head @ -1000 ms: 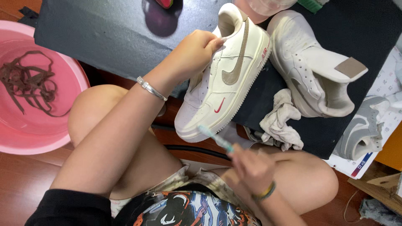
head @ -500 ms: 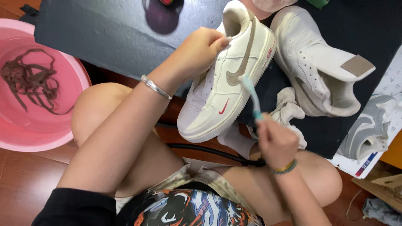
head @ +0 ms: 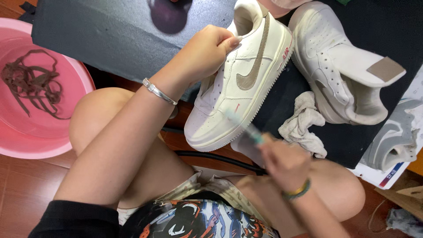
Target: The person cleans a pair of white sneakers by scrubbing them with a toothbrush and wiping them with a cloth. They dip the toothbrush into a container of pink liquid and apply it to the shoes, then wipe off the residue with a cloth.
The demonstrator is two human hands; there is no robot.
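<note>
since half a second ago, the right hand point(head: 284, 161) has dropped from beside the shoe point(head: 240, 83) to a place just under its sole, and it is now blurred from motion. the shoe itself has tilted a little, with the heel higher up.

head view: the left hand point(head: 205, 55) holds the shoe at the tongue and collar; its fingers point(head: 229, 43) are pressed together and pinching the edge of the opening. a silver bracelet point(head: 159, 91) sits on that wrist. the shoe is cream-white with a tan mark on the side, it has no laces, and it is held over the edge of the dark bench point(head: 110, 31), toe pointing down toward the knees. the right hand is closed around a toothbrush point(head: 244, 127) with a light blue handle, and the brush end is near the sole edge at the toe part; i cannot tell if it touches. a second shoe point(head: 339, 66) lies on its side on the bench just right of the first one. a white cloth point(head: 304, 123) lies crumpled between them, near the right hand. on the floor at left stands a pink basin point(head: 66, 141) with brown laces point(head: 31, 83) inside.
</note>
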